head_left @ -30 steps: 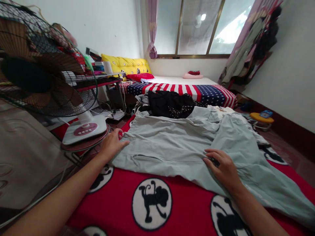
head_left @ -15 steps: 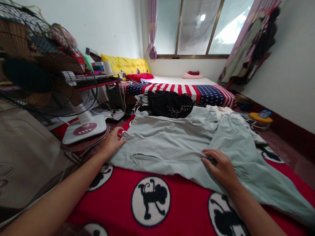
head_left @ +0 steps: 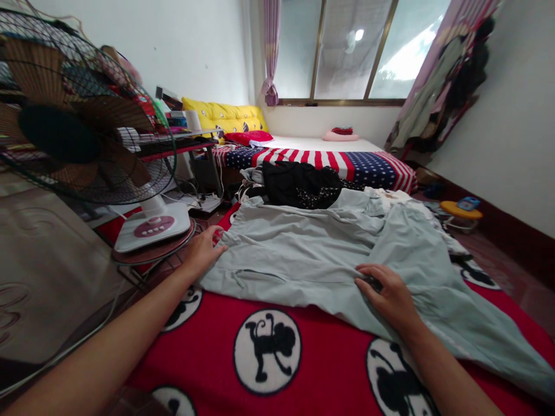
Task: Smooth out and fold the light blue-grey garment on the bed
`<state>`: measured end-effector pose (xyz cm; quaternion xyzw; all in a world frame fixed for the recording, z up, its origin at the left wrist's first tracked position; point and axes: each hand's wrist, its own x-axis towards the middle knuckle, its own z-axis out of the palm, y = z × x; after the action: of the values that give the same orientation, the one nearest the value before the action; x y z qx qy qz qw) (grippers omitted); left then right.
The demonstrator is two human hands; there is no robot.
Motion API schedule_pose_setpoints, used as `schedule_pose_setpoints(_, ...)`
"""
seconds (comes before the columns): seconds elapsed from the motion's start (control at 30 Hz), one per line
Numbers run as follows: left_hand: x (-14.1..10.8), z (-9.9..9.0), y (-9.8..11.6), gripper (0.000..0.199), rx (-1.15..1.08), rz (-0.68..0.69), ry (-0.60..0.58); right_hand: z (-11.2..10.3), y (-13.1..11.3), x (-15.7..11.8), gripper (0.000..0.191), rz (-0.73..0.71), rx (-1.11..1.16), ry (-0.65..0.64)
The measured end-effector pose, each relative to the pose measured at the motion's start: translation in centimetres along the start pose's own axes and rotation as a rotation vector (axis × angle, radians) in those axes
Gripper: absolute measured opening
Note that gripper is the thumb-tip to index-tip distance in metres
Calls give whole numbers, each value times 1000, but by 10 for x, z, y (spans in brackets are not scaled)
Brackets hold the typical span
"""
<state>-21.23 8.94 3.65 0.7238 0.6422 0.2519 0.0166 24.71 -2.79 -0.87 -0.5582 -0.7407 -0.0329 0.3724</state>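
Note:
A pale grey-green jacket [head_left: 299, 242] lies spread on a red blanket [head_left: 208, 352] printed with black figures in white circles. Its hem with a drawcord points left, a slanted pocket zip [head_left: 260, 274] shows near the front edge, and a sleeve [head_left: 468, 312] stretches to the lower right. At the hem's left corner rests my left hand [head_left: 206, 251], thumb and fingers apart, touching the cloth. My right hand [head_left: 388, 294] lies on the jacket near the sleeve, thumb and fingers separated. Neither hand visibly grips the fabric.
Black clothes [head_left: 299, 182] are heaped behind the jacket, with white patterned clothing [head_left: 399, 196] to the right. A fan [head_left: 151, 225] stands on a round stool at left. Farther back are a bed with a flag-print cover [head_left: 303, 157] and a yellow stool [head_left: 462, 209].
The view has shifted slightly. Both hands stay at nearly the same spots on the jacket, which lies as before.

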Motion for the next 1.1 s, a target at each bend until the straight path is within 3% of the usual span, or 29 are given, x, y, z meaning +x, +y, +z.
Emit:
schedule_pose_setpoints(0.27, -12, -3, 2, 52, -18, 42, -2, 0, 0, 0, 19, 4, 1, 2)
schedule_pose_setpoints(0.53, -6, -13, 10, 53, -233, 110, -213, 1, 2, -1, 23, 17, 9, -10)
schedule_pose_setpoints(0.7, -3, -36, 15, 62, -235, 75, -249, -3, 0, 0, 13, 4, 77, 8)
schedule_pose_setpoints(0.93, -18, -81, 17, 30, 188, 217, -48, -22, -14, -1, 10, -30, 115, 78)
schedule_pose_setpoints(1.03, -25, -104, 19, 32, 108, 332, -19, -29, -14, -3, 11, 32, 155, 76)
schedule_pose_setpoints(1.1, -28, -116, 18, 35, -69, 380, -121, -32, -11, -6, 15, 95, 168, 97)
